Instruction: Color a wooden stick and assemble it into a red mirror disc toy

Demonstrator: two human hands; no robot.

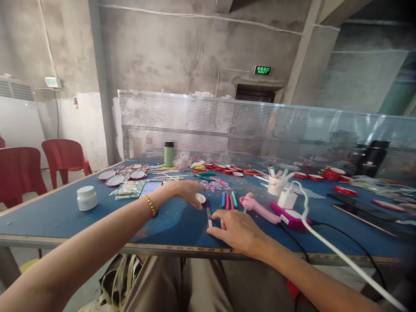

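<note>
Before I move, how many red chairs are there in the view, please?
2 for certain, both at left: the near chair, cut by the picture's edge, and the far chair to its right. A red sliver at the edge may be a third.

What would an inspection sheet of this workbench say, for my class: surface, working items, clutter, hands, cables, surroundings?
Surface: blue tabletop, lightly specked.
Working items: striped stick by the right hand; red-rimmed disc by the left hand.
Clutter: white jar, green bottle, pink glue gun, white cup.
Hands: left, fingers extended; right, thumb near the stick's near end, grip unclear.
Cables: white cable crosses the near edge.
Surroundings: perforated panel, red chairs, lit exit sign.
</note>
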